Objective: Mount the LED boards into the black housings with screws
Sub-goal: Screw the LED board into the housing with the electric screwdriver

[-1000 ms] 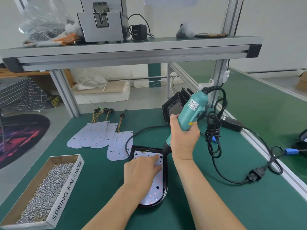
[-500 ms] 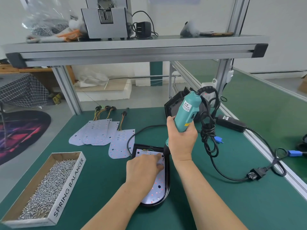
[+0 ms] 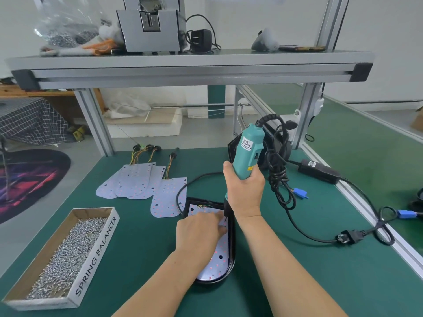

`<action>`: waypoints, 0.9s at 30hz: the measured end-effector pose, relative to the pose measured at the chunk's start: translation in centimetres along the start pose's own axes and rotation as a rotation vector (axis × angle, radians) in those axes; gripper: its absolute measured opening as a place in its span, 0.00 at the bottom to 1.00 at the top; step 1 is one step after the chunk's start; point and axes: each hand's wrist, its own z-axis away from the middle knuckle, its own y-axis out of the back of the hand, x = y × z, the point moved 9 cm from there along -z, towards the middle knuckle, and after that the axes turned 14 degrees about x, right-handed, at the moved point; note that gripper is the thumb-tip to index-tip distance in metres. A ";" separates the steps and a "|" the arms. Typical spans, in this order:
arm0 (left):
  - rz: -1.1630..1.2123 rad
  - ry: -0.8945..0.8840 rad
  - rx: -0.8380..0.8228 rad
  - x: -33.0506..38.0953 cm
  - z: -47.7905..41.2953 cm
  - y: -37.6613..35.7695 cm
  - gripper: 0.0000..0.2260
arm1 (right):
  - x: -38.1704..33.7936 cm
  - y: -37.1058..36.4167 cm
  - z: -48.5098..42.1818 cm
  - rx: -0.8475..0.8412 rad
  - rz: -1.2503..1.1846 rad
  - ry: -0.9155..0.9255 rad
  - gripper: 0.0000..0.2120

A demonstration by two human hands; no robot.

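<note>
A black housing [image 3: 231, 259] lies on the green mat with a white LED board [image 3: 219, 255] seated inside it. My left hand [image 3: 199, 228] rests on the upper part of that board, with the index finger and thumb stretched toward the driver bit. My right hand [image 3: 243, 191] grips a teal electric screwdriver [image 3: 248, 149], held nearly upright. Its bit touches the board near the housing's upper right edge. Whether a screw sits under the bit I cannot tell. Several loose LED boards [image 3: 137, 181] with wire tails lie to the left.
A cardboard box of screws [image 3: 68, 255] marked SPRING BALANCER stands at the front left. More black housings [image 3: 233, 147] lean behind the screwdriver. Its coiled black cable [image 3: 280, 179] trails right to a power brick [image 3: 318, 171] and plug [image 3: 348, 236]. An aluminium shelf [image 3: 194, 67] hangs overhead.
My right hand has brought the screwdriver down and leftward and stood it more upright, so the bit now meets the board. My left hand stays on the board.
</note>
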 end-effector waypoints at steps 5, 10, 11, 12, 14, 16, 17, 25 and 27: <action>0.005 0.031 -0.030 -0.1 0.1 0.2 0.14 | -0.5 0.4 0.1 -0.001 0.001 -0.014 0.15; 0.049 0.128 -0.106 -0.5 0.1 0.0 0.06 | -3.6 3.4 -0.2 0.079 -0.142 -0.017 0.06; 0.075 0.150 -0.137 -0.5 0.1 -0.1 0.06 | -4.3 4.0 -0.1 0.102 -0.170 -0.024 0.04; 0.135 0.183 -0.166 -0.7 0.2 -0.1 0.07 | -4.8 4.7 0.0 0.129 -0.194 -0.038 0.04; 0.487 0.388 -0.210 -1.4 0.5 0.3 0.12 | -5.4 6.1 0.5 0.197 -0.237 -0.081 0.05; 1.055 0.733 -0.247 -2.1 1.6 0.7 0.09 | -5.6 7.6 1.1 0.281 -0.264 -0.134 0.06; 1.305 0.875 -0.265 -2.0 2.2 1.1 0.08 | -5.6 8.3 1.4 0.326 -0.282 -0.163 0.07; 1.825 1.054 -0.333 -1.5 6.4 3.3 0.10 | -7.0 10.3 3.0 0.440 -0.422 -0.304 0.08; 1.833 1.049 -0.334 -1.5 7.0 3.2 0.08 | -7.1 10.1 3.5 0.429 -0.427 -0.320 0.10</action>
